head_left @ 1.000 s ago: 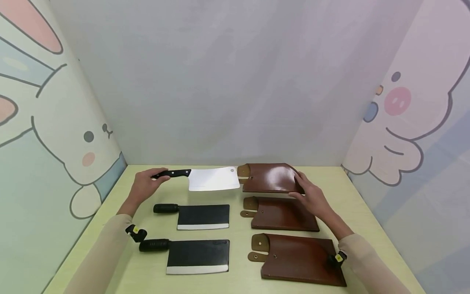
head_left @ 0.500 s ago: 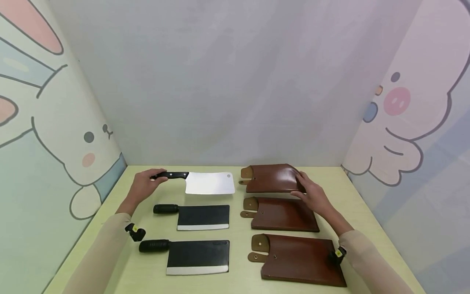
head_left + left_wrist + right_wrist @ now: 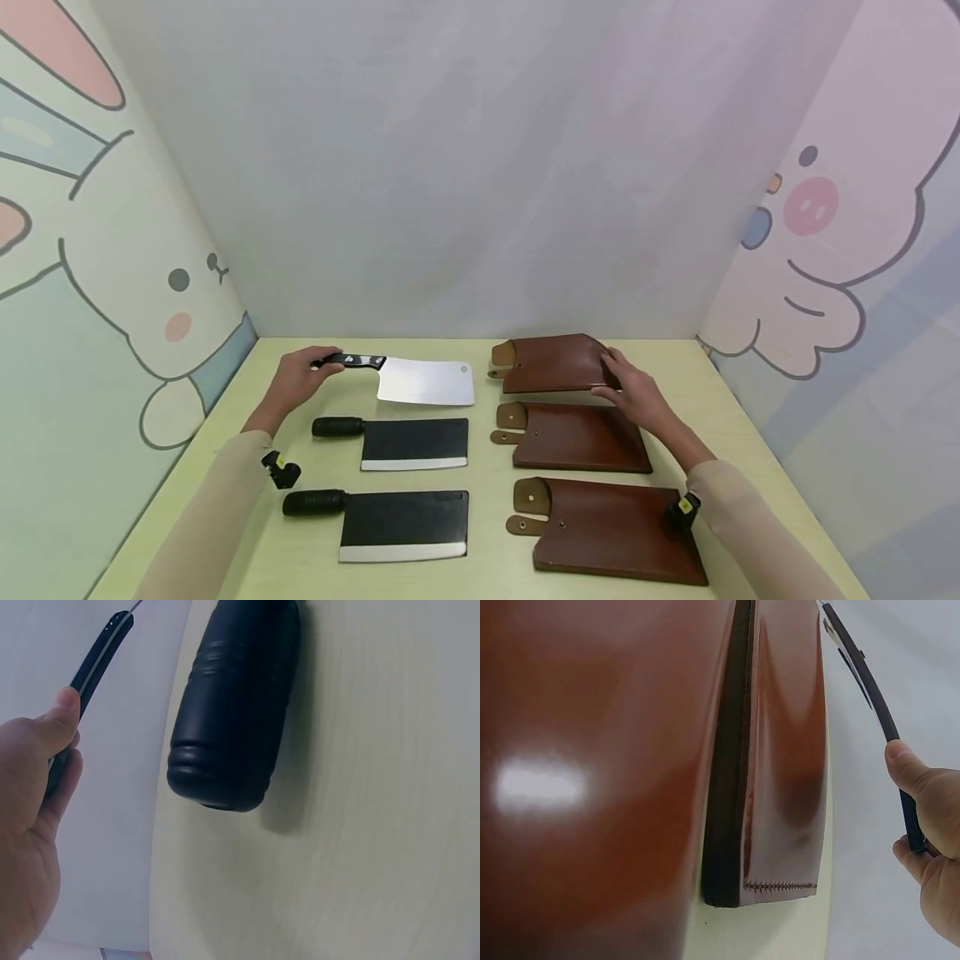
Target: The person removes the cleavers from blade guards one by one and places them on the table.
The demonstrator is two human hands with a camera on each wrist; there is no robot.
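Note:
My left hand [image 3: 294, 385] pinches the black riveted handle of a bright steel cleaver [image 3: 426, 382] at the back left. Its blade points right and dips a little, above the table. My thumb lies along that handle [image 3: 99, 660] in the left wrist view. At the back right my right hand [image 3: 641, 400] holds the closed end of a glossy brown leather sheath [image 3: 562, 364], thumb on one side and fingers on the other. This sheath is raised and slightly bowed, its snap flap facing the cleaver. A gap separates the blade tip from the sheath mouth. The right wrist view shows the sheath [image 3: 877, 697] edge-on.
Two black-bladed cleavers, a middle one [image 3: 416, 442] and a front one [image 3: 405, 521], lie on the pale table [image 3: 300, 575], handles left. Two more brown sheaths, middle [image 3: 581, 437] and front [image 3: 615, 529], lie opposite them. A grey wall [image 3: 480, 208] stands behind.
The steel cleaver has drawn back left and lower from the sheath mouth, its blade now dipping toward the tip. The sheath moved slightly right at first, then barely shifted.

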